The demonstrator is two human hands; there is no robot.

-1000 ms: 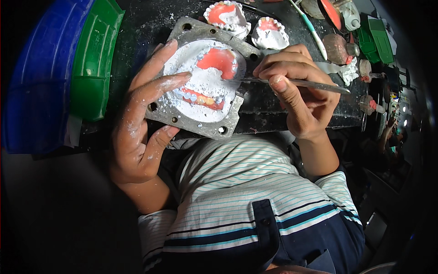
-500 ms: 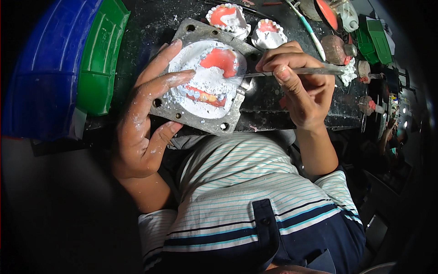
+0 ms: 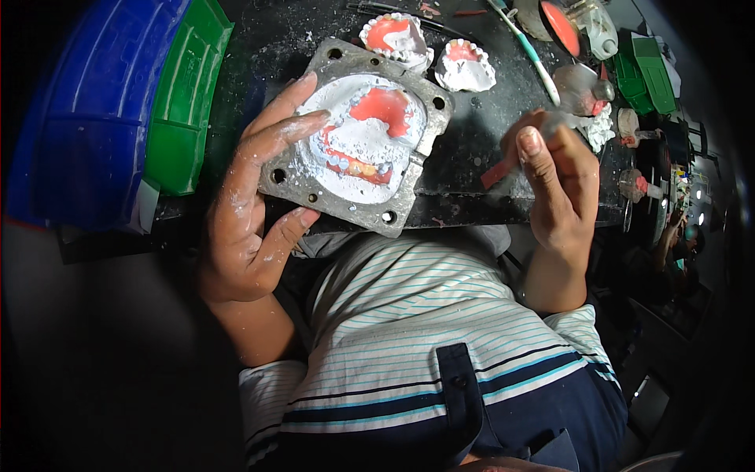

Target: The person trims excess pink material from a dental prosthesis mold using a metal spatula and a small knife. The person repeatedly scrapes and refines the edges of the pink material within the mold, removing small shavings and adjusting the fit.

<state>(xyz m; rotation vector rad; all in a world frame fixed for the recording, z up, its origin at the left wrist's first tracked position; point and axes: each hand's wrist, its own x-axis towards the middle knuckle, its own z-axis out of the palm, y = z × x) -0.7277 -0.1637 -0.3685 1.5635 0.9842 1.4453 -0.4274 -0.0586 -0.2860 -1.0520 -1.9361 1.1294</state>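
My left hand [image 3: 248,204] grips the left side of a square metal denture flask [image 3: 405,206], thumb at its lower edge and fingers across the top. White plaster [image 3: 318,177] fills the flask's round middle. Set in it are a pink wax plate [image 3: 385,108] and, below that, a row of teeth [image 3: 354,166] in red wax, the teeth partly dusted white. To the right, apart from the flask, my right hand [image 3: 558,177] is closed round a slim metal wax knife [image 3: 555,123], which is blurred and mostly hidden by the fingers.
Two plaster dental casts [image 3: 465,72] with pink wax stand behind the flask. A toothbrush [image 3: 528,43] lies at the back right, near a glass burner [image 3: 580,88]. A red wax strip [image 3: 495,175] is beside my right hand. Green [image 3: 177,110] and blue bins [image 3: 86,118] stand at left.
My right hand has drawn back to the right, taking the wax knife's tip off the plaster and turning the knife. The left hand still holds the flask, which has shifted slightly.
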